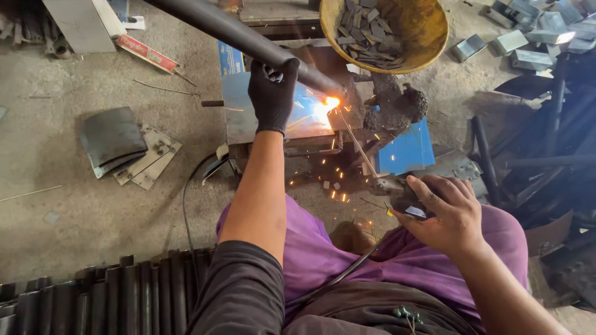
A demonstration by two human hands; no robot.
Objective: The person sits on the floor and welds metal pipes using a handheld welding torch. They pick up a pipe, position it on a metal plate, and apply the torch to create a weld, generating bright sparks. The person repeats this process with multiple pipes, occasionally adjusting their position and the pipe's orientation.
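My left hand point(273, 93), in a black glove, grips a long dark metal pipe point(230, 30) that slants from the upper left down onto a small metal work stand point(267, 121). A bright welding arc point(332, 102) burns at the pipe's lower end, and sparks fall below it. My bare right hand point(444, 214) holds a dark electrode holder point(406, 201); its thin rod point(357, 142) reaches up to the arc. A black cable point(338, 276) runs from the holder across my purple-clad lap.
A yellow bowl point(428, 31) of small dark metal pieces sits beyond the stand. Bent steel brackets point(531, 43) lie at the upper right, flat plates point(133, 152) at the left. Dark pipes point(105, 298) lie at the lower left, dark bars point(546, 161) at the right.
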